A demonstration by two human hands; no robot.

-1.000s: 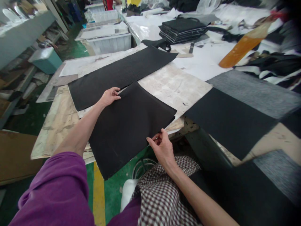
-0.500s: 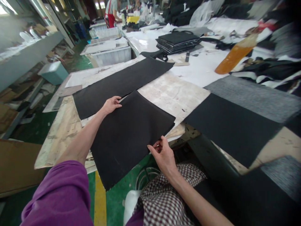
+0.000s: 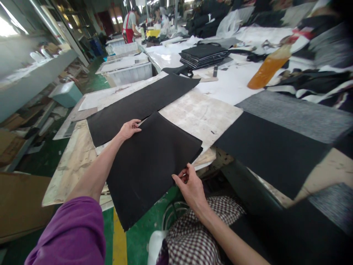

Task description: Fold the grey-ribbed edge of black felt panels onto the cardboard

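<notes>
Between my hands is a black fabric panel (image 3: 151, 165), which appears to be more than one layer at its right corner. My left hand (image 3: 130, 129) pinches its far left edge, thumb on top. At the near right edge, my right hand (image 3: 190, 182) grips it between thumb and fingers; the fingertips are partly hidden. The panel's near end hangs past the table edge over the floor. Just beyond it, a long black panel (image 3: 143, 101) lies flat on the worn board (image 3: 204, 110).
Right of the board lie another black panel (image 3: 273, 151) and a grey fabric piece (image 3: 298, 114). Farther back are a stack of black pieces (image 3: 202, 55) and a tilted bottle of amber liquid (image 3: 268, 70). A co-worker in a red apron (image 3: 129, 27) stands in the distance.
The view has shifted slightly, so the scene sits a little lower in it. Both hands keep the same hold on the black panel.
</notes>
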